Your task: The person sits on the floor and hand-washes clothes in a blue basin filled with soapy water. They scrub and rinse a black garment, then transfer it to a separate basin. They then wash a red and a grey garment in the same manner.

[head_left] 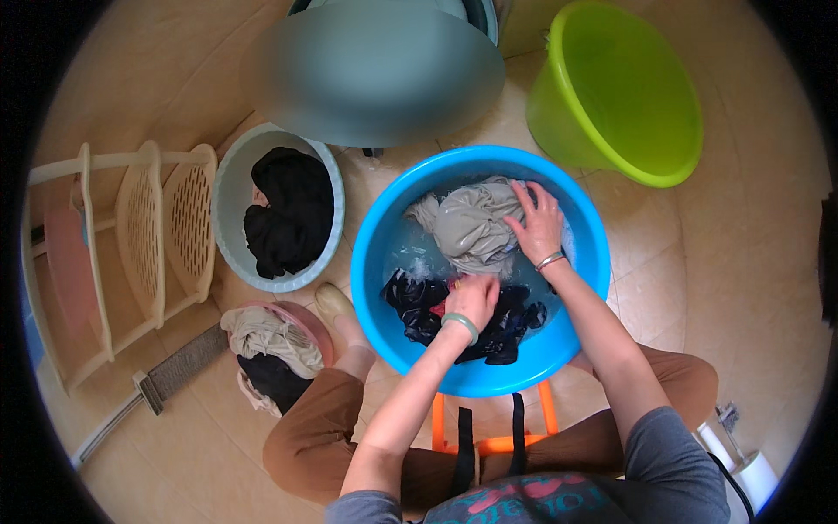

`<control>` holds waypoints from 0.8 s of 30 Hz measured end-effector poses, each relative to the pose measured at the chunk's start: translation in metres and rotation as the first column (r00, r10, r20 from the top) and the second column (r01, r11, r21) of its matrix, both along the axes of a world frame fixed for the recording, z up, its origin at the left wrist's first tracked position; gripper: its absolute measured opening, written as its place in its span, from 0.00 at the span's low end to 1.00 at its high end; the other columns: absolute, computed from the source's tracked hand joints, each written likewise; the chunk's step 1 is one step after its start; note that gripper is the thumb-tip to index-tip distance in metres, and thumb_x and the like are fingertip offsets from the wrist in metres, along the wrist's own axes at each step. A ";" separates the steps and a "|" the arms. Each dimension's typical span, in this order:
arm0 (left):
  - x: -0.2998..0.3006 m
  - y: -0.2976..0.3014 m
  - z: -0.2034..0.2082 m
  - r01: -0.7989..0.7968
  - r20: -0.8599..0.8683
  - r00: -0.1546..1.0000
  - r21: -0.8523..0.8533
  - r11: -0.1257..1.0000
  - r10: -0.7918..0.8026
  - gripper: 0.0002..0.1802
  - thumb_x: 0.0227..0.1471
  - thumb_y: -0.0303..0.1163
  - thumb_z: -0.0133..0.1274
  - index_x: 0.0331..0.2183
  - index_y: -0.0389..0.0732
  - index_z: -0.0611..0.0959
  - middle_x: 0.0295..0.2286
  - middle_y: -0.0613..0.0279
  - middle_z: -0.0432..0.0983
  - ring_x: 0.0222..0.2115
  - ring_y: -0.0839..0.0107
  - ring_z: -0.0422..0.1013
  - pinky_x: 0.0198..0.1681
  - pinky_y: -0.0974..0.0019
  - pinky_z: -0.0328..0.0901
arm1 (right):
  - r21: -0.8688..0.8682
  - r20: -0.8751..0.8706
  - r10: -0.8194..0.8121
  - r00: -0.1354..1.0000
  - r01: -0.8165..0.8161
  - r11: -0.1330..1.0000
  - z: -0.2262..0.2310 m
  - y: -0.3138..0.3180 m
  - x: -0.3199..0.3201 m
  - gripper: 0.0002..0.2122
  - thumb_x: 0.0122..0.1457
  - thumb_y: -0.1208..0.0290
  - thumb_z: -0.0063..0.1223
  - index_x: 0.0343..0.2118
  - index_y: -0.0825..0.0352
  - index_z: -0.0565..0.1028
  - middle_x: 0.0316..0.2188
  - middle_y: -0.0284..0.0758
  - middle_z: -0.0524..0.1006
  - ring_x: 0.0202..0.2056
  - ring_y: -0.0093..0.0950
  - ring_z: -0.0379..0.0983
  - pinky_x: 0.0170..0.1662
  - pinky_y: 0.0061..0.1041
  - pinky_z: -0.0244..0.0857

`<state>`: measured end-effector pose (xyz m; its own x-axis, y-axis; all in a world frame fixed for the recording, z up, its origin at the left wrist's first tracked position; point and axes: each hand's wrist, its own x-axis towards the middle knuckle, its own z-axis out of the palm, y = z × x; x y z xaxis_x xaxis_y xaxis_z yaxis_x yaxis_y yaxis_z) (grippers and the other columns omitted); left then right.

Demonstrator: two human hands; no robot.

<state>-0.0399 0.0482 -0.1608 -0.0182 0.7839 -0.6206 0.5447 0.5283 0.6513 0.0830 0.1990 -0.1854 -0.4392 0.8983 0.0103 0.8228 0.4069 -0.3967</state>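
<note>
A blue basin [368, 345] of water stands before me with wet laundry in it. My right hand [534, 218], wearing a silver bangle, lies with spread fingers on the right side of a bunched grey garment [476, 223]. My left hand [471, 301], with a pale green bangle at its wrist, is curled downward where the grey garment meets dark wet clothes [415, 306]. Its fingertips are hidden, and I cannot tell which cloth they hold. A bit of red cloth [438, 309] shows beside this hand. Some foam floats left of the grey garment.
Left of the basin are a pale tub [225, 253] with black clothing and a pink basin [321, 327] with light and dark clothes. Beyond them stand a beige rack [140, 236] and a brush [188, 362]. A green bucket [628, 87] is at far right; a blurred grey-green shape [375, 74] blocks the far middle.
</note>
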 end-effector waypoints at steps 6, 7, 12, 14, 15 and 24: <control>-0.006 0.044 -0.008 0.035 -0.498 0.860 0.279 0.960 0.113 0.30 0.55 0.45 0.49 0.59 0.61 0.63 0.55 0.39 0.54 0.54 0.39 0.54 0.52 0.44 0.57 | -0.157 0.343 0.199 0.918 -0.153 0.976 -0.048 -0.032 -0.022 0.33 0.49 0.56 0.58 0.60 0.47 0.59 0.62 0.35 0.52 0.58 0.43 0.54 0.48 0.56 0.58; -0.007 0.039 -0.023 0.044 -0.527 0.847 0.213 0.976 0.077 0.30 0.55 0.46 0.48 0.59 0.62 0.63 0.55 0.40 0.54 0.54 0.39 0.54 0.53 0.43 0.56 | -0.207 0.387 0.252 0.887 -0.183 0.961 -0.051 -0.036 -0.026 0.32 0.49 0.55 0.58 0.59 0.48 0.61 0.61 0.36 0.55 0.57 0.43 0.55 0.48 0.56 0.59; -0.019 0.005 -0.090 0.057 -0.493 0.870 0.058 0.997 -0.021 0.29 0.54 0.46 0.47 0.57 0.59 0.66 0.54 0.45 0.60 0.56 0.44 0.55 0.55 0.42 0.54 | -0.323 0.360 0.303 0.882 -0.186 0.928 -0.072 -0.039 -0.022 0.28 0.49 0.55 0.58 0.55 0.50 0.65 0.54 0.39 0.62 0.53 0.46 0.61 0.48 0.57 0.59; -0.028 0.007 -0.102 0.118 -0.440 0.887 -0.078 0.990 -0.140 0.23 0.52 0.44 0.49 0.51 0.54 0.73 0.49 0.46 0.67 0.53 0.47 0.61 0.55 0.42 0.54 | -0.277 0.387 0.298 0.873 -0.199 0.940 -0.082 -0.040 -0.021 0.28 0.49 0.56 0.58 0.55 0.50 0.65 0.53 0.42 0.64 0.50 0.51 0.64 0.46 0.56 0.62; -0.034 0.014 -0.101 0.153 -0.406 0.892 -0.144 0.978 -0.199 0.21 0.51 0.42 0.50 0.48 0.51 0.77 0.46 0.47 0.71 0.51 0.48 0.63 0.55 0.42 0.54 | -0.286 0.358 0.307 0.882 -0.209 0.935 -0.089 -0.038 -0.019 0.29 0.49 0.56 0.58 0.55 0.50 0.64 0.53 0.42 0.64 0.49 0.50 0.64 0.46 0.54 0.63; -0.066 0.020 -0.109 0.068 -0.334 0.940 0.000 0.998 -0.064 0.15 0.46 0.29 0.48 0.38 0.46 0.83 0.36 0.51 0.78 0.39 0.52 0.73 0.41 0.51 0.67 | -0.411 0.095 0.249 0.964 -0.190 0.892 -0.099 -0.006 -0.016 0.26 0.46 0.65 0.57 0.52 0.63 0.68 0.53 0.49 0.66 0.51 0.46 0.65 0.50 0.41 0.64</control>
<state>-0.1058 0.0680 -0.2695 -0.1702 0.7976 -0.5787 0.7653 0.4770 0.4322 0.0673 0.1934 -0.2841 -0.5956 0.6956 -0.4018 0.7902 0.4174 -0.4487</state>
